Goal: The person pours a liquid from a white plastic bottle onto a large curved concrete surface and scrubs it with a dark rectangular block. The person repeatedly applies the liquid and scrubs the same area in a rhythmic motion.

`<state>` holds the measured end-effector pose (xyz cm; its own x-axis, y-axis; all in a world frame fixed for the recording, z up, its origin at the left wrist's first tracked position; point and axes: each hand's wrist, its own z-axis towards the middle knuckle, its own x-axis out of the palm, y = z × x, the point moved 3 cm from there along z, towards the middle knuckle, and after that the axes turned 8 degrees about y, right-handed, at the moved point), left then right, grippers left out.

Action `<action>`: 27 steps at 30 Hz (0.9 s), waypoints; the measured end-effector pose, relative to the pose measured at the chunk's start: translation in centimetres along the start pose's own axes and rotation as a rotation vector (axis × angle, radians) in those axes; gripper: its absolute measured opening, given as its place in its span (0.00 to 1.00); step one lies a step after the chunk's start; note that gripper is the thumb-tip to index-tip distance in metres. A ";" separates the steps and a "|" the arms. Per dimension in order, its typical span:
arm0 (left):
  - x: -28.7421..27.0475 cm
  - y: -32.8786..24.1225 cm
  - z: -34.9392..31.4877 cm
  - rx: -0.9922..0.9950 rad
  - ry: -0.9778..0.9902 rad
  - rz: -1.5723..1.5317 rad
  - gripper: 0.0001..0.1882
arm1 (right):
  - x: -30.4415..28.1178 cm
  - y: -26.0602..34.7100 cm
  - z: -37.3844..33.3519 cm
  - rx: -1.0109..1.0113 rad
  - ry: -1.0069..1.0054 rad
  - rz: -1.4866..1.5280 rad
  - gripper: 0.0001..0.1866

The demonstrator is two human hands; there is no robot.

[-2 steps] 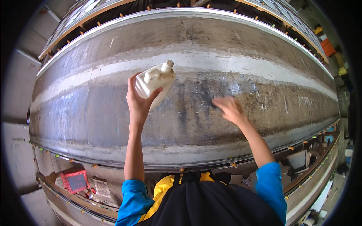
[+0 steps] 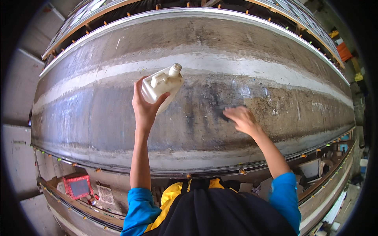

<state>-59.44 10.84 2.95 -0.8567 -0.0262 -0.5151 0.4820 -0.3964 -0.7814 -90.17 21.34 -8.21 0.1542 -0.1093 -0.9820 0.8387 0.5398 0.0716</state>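
My left hand (image 2: 146, 103) is closed around a white plastic jug (image 2: 167, 80) with a handle and a short capped neck, dirty near the top. The jug is tilted, its neck pointing up and to the right, over the long stained table (image 2: 130, 129). To the right of the jug, my right hand (image 2: 241, 118) is over the middle of the table, its fingers stretched out to the left and slightly blurred. I see nothing held in it. Dark stains lie on the surface by its fingertips. Whether that hand touches the table, I cannot tell.
Small orange pegs line the table's near edge (image 2: 189, 176) and far edge. Below at left, a red-framed tray (image 2: 77, 186) lies on a lower shelf. Boards and clutter (image 2: 309, 169) sit at lower right. Beyond the table stands a wooden-edged rack (image 2: 94, 25). An orange object (image 2: 343, 52) is at far right.
My right hand has shifted slightly right and toward me. The left hand and the jug stay almost where they were.
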 end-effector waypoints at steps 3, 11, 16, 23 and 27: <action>0.8 -1.1 -1.6 -0.051 -0.020 0.025 0.36 | -1.1 -0.9 -2.0 -0.008 0.169 0.186 0.23; 4.2 -4.2 -5.3 -0.108 -0.149 0.027 0.36 | 1.7 -7.8 3.5 0.117 0.040 -0.015 0.23; 5.4 -5.7 -7.5 -0.109 -0.192 0.031 0.35 | 1.1 -6.8 2.2 0.090 0.099 0.024 0.21; 4.6 -6.7 -9.5 -0.167 -0.230 0.094 0.36 | 1.3 -7.3 2.5 0.107 0.201 0.077 0.28; 4.7 -7.7 -8.3 -0.133 -0.196 0.091 0.36 | 1.2 -10.7 3.8 0.146 0.005 0.064 0.25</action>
<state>-65.67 21.40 3.57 -0.8218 -0.2388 -0.5174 0.5675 -0.2605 -0.7811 -96.99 12.26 -9.45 0.2073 -0.0738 -0.9755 0.8942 0.4188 0.1584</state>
